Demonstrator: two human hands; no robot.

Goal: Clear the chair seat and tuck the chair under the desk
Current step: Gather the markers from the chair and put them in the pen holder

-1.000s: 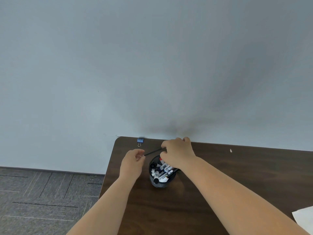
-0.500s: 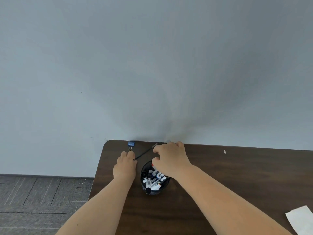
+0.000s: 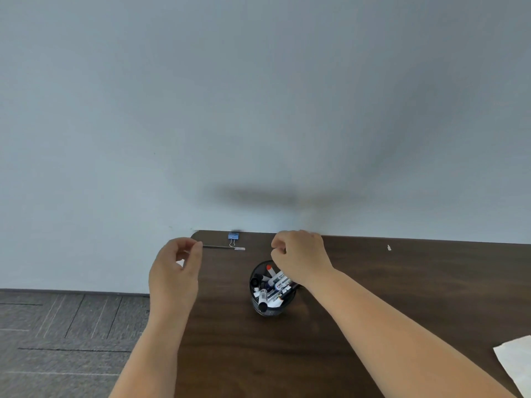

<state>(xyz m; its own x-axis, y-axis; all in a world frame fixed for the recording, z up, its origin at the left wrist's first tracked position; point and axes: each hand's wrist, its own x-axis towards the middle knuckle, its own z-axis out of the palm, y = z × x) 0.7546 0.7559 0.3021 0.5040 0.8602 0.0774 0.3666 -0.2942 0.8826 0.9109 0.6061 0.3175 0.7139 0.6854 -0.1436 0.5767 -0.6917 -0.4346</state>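
Grey carpet tiles [image 3: 57, 334] show at the far left, beyond the corner of the dark wooden desk [image 3: 402, 297]. The left hand [image 3: 175, 271] pinches one end of a thin black pen [image 3: 222, 247] between thumb and fingertips, the pen lying level toward the right. Just behind the pen's far end, a blue binder clip [image 3: 233, 237] sits at the desk's back edge. A black mesh pen cup [image 3: 271, 288] full of markers stands right of it. The right hand [image 3: 298, 254] hovers above the cup, fingers curled loosely on nothing visible. White paper [image 3: 514, 360] lies at the far right. The chair is out of view.
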